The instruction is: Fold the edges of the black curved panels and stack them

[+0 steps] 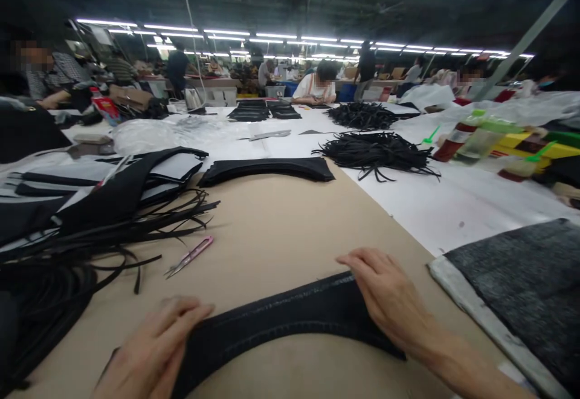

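A curved black fabric piece [281, 317] lies across the tan board in front of me, with a greyish line along its upper edge. My left hand [156, 347] is closed on its left end, thumb and fingers pressed together. At the other end, my right hand [389, 296] grips the upper edge, its fingers bunched together and partly hiding the corner. Pink-handled thread snips [190, 257] lie on the board beyond my left hand. Farther back rests a stack of similar curved black pieces [267, 170].
Black strips [45, 308] and folded black pieces [122, 193] crowd the left. Piles of black strips [378, 151] lie at the back right, near bottles [460, 136]. A dark grey pad [521, 290] sits at right. People work at tables beyond.
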### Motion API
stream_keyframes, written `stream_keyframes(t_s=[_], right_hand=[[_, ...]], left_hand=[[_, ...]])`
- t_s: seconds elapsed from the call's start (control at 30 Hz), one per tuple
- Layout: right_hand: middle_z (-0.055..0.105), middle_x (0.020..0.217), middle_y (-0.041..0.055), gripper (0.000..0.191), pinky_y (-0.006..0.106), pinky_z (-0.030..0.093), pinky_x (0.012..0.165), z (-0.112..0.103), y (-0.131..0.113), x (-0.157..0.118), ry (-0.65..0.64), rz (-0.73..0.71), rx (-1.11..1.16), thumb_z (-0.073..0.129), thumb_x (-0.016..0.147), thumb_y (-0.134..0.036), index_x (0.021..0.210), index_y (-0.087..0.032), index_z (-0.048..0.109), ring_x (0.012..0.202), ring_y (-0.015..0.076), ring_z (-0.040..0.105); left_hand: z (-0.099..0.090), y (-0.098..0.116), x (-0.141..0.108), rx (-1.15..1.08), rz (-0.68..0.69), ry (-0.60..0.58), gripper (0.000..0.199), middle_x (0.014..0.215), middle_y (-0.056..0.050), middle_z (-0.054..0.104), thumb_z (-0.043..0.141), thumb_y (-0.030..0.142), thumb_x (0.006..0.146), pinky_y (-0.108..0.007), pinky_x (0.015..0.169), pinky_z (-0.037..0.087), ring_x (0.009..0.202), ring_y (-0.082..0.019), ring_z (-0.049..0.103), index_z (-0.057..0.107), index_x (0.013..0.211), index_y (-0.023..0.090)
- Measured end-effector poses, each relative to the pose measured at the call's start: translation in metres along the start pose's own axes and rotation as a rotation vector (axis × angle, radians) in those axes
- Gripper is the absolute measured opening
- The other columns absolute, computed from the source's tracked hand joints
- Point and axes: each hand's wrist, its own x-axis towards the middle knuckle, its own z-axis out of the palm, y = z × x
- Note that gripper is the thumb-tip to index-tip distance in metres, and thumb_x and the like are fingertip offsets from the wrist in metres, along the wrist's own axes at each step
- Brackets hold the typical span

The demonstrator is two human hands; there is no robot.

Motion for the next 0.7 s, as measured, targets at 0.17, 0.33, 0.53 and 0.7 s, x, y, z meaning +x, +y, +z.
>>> stream_keyframes(t_s=[0.17, 0.33, 0.53, 0.7], right_hand=[[0.057, 0.114, 0.0085, 0.056, 0.036, 0.039, 0.092, 0.013, -0.054, 0.012, -0.267, -0.362, 0.052, 0.043, 0.078, 0.0, 0.129, -0.02, 0.049, 0.101, 0.0212, 0.05], [0.056, 0.118, 0.0086, 0.054, 0.036, 0.039, 0.098, 0.031, -0.063, 0.016, -0.341, -0.357, 0.034, 0.044, 0.078, -0.001, 0.13, -0.016, 0.048, 0.105, 0.021, 0.05], [0.059, 0.118, 0.0084, 0.054, 0.039, 0.043, 0.095, 0.05, -0.053, 0.009, -0.196, -0.448, 0.01, 0.043, 0.078, -0.001, 0.129, -0.015, 0.05, 0.102, 0.022, 0.054], [0.062, 0.117, 0.0079, 0.062, 0.042, 0.049, 0.087, 0.061, -0.042, 0.01, -0.075, -0.522, -0.037, 0.038, 0.073, 0.0, 0.129, -0.021, 0.053, 0.099, 0.024, 0.059]], left_hand=[[0.044, 0.048, 0.026, 0.115, 0.164, -0.176, 0.057, 0.113, -0.005, 0.064, 0.04, 0.004, 0.073, -0.028, 0.087, 0.053, 0.1, -0.018, 0.061, 0.053, 0.125, 0.023], [0.068, 0.053, 0.02, 0.178, 0.18, -0.163, 0.061, 0.117, -0.007, 0.064, 0.04, 0.003, 0.069, -0.033, 0.088, 0.052, 0.103, -0.021, 0.059, 0.05, 0.127, 0.018], [0.05, 0.053, 0.017, 0.118, 0.069, -0.188, 0.053, 0.11, -0.009, 0.065, 0.04, 0.0, 0.074, -0.036, 0.085, 0.053, 0.097, -0.022, 0.059, 0.053, 0.123, 0.015], [0.019, 0.033, -0.008, 0.087, -0.05, -0.301, 0.05, 0.111, -0.007, 0.063, 0.037, 0.0, 0.081, -0.035, 0.09, 0.05, 0.101, -0.02, 0.057, 0.052, 0.125, 0.018]])
